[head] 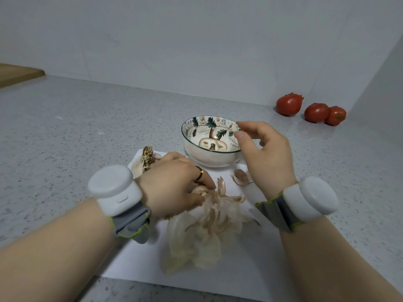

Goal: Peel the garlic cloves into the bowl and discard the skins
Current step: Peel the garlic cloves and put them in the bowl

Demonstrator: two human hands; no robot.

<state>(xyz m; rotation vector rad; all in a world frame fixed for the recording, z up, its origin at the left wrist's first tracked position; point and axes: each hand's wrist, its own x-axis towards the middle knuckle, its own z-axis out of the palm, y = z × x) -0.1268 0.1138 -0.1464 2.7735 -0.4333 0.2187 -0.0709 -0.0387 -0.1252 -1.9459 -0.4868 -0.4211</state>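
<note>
A wooden board is peeking in at the far left of the grey counter. Next, the left hand is reaching down onto one sheet of white paper. Its fingers are curling round a pale garlic clove at the top of the heap, and it looks like they are holding it. How the clove's long side is lying cannot be told, because the hand is hiding most of it. Behind that wrist, one dry garlic stump is lying on the paper. Just below the left hand, one big pile of skins is sitting on the paper, not yet thrown away. One painted bowl is standing up and to the right of the held clove, touching the far edge of the paper. It is hard to tell how many peeled cloves are lying inside, because of the picture painted in it. One small brown scrap is lying between the bowl and the pile. The right hand is hanging over the bowl's right rim, so it is the nearer hand to the bowl. Its thumb and first finger are apart, and nothing is showing between them. Far to the right, three tomatoes are sitting by the wall, well apart from the garlic.
</note>
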